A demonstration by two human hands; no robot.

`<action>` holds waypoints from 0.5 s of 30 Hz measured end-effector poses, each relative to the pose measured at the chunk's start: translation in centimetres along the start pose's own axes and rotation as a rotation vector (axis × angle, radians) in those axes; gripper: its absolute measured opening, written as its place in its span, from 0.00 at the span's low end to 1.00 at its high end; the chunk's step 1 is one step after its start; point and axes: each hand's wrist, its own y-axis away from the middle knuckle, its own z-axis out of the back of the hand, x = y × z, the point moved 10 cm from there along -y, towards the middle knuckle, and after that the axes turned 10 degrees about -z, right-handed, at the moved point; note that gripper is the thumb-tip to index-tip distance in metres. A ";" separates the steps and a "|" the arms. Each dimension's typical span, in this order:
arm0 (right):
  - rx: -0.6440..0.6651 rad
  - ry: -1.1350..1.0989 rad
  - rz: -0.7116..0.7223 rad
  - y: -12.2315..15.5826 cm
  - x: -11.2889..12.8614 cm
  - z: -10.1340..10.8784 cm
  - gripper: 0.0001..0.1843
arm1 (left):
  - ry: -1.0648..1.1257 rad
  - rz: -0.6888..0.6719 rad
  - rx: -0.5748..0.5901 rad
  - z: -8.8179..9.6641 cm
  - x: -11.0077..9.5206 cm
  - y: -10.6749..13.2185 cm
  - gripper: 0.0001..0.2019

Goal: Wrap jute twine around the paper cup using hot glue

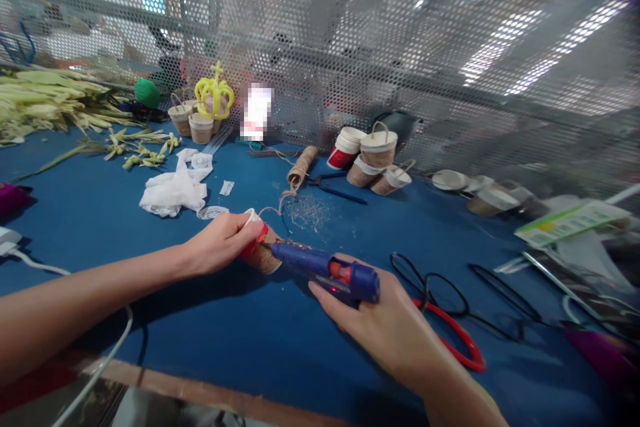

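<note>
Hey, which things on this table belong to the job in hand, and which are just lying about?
Part of the job:
red paper cup, in the left hand
blue glue gun, in the right hand
twine roll, probably; it trails toward the cup

Likely just lying about:
green ball
yellow crown
crumpled white material

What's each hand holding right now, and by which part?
Left hand: red-banded cup, near its white rim. Right hand: blue glue gun, by its handle, mostly hidden in the grip.
</note>
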 end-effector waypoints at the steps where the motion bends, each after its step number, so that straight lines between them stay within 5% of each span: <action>1: 0.000 -0.005 -0.003 0.0 -0.1 0.0 0.08 | -0.010 0.001 -0.001 0.0 0.0 0.0 0.23; 7: -0.012 -0.017 -0.040 -0.1 -0.6 0.3 0.08 | -0.069 0.002 -0.026 0.4 0.1 0.0 0.23; 15: 0.003 0.076 0.075 0.6 0.9 -0.5 0.09 | 0.192 0.048 -0.011 -0.5 0.3 -0.1 0.22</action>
